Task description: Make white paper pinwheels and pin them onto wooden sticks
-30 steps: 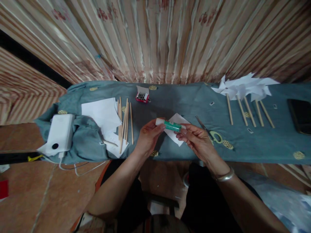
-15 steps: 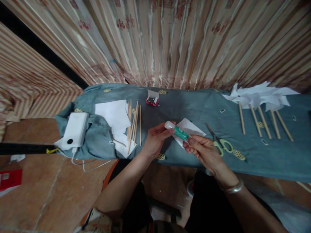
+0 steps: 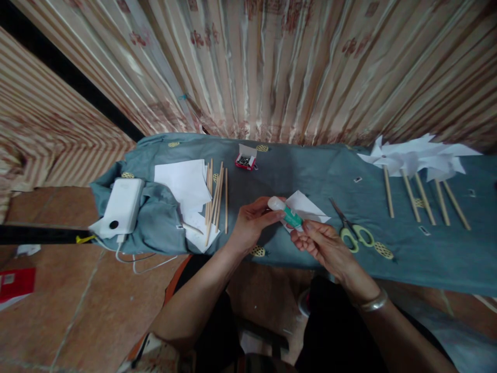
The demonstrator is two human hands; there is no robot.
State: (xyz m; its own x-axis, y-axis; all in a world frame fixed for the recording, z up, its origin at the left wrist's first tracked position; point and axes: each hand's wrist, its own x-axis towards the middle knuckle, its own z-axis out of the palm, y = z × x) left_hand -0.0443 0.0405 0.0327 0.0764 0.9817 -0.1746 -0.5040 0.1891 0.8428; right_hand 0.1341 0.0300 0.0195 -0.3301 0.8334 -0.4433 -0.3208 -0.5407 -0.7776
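A green and white glue stick [image 3: 292,217] is held between my two hands, tilted with its white cap end up to the left. My left hand [image 3: 253,223] is closed on the cap end, thumb along its side. The fingers of my right hand [image 3: 324,243] pinch the lower right end. Beneath the glue stick lies a folded white paper [image 3: 307,206], partly hidden by my hands. Green-handled scissors [image 3: 352,228] rest on the cloth just right of my right hand, blades pointing away.
Several wooden sticks [image 3: 217,199] and white paper sheets [image 3: 180,181] lie to the left. A red box of pins [image 3: 245,160] stands open behind my hands. White paper pinwheels [image 3: 419,155] on sticks lie at the right. A white power bank [image 3: 123,207] with a cable sits far left.
The glue stick has shifted slightly right and down, and its cap end is turned more upward. Both hands keep hold of it. The whole view has shifted a little.
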